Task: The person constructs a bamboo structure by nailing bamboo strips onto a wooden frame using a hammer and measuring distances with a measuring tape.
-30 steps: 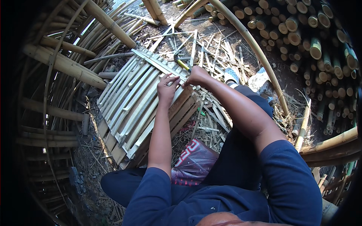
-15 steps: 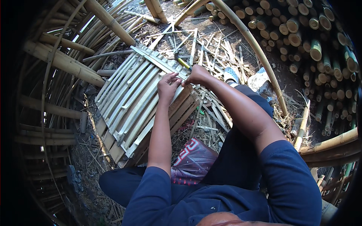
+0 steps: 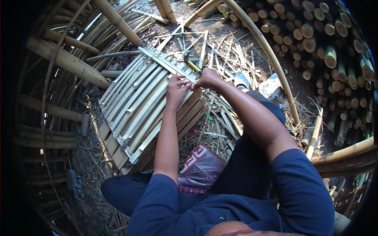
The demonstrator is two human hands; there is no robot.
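A row of pale split-bamboo slats [image 3: 136, 96] lies side by side over a slatted wooden frame, with a crosswise bamboo strip [image 3: 162, 63] along its far end. My left hand [image 3: 178, 90] rests at the right end of that strip, its thumb and fingers drawn together; whatever is between them is too small to make out. Right beside it, my right hand [image 3: 207, 78] is closed in a fist around a hammer [image 3: 193, 66] with a yellow and black handle. The hammer's head points away, beyond the strip. The two hands nearly touch at the fingertips.
Bamboo offcuts [image 3: 220, 55] litter the ground beyond and right of the frame. Stacked bamboo poles [image 3: 315, 43] fill the far right. A curved bamboo pole [image 3: 271, 55] rises nearby. Bamboo framework [image 3: 67, 67] stands at left. A dark printed sack [image 3: 201, 169] lies between my legs.
My right fist has tilted slightly upward beside the left fingers. The left hand stays at the strip's end, and the slats have not moved.
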